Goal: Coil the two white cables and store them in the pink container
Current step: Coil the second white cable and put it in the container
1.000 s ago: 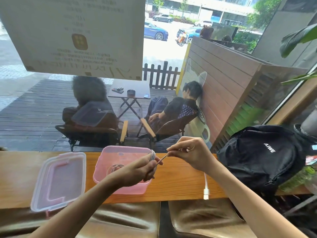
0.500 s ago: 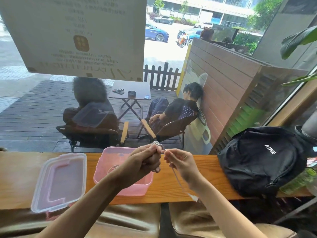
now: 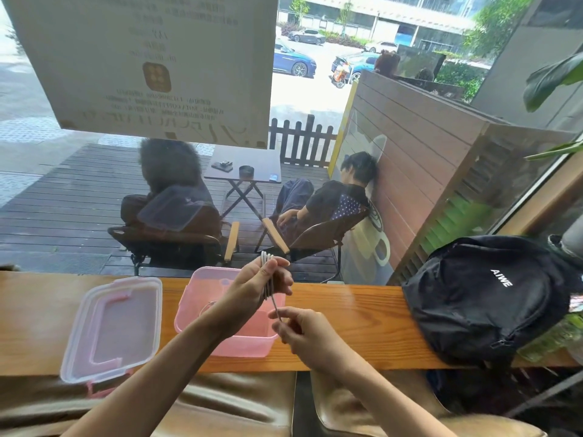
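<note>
— Since half a second ago, what has moved?

— Both hands. Back then they met at one height above the box; now the left hand is up over the box and the right hand has dropped below it, near the counter's front edge.

— What do the left fingers hold?

— They are curled tight around a bundle of loops of white cable. The loop tops poke out above the fist, and the strands run down across the palm side.

— And the right?

— Thumb and forefinger are pinched together on the loose strand just below the bundle. The other fingers are folded loosely. The strand is taut between the two hands; its end is hidden behind the right hand.

— Where is the other cable?

— A faint ring shows in the box, behind the left wrist. It may be the coil, but I cannot tell.

— And the lid?

— The lid lies flat on the counter, left of the box, close to it. A black backpack sits far right.
</note>
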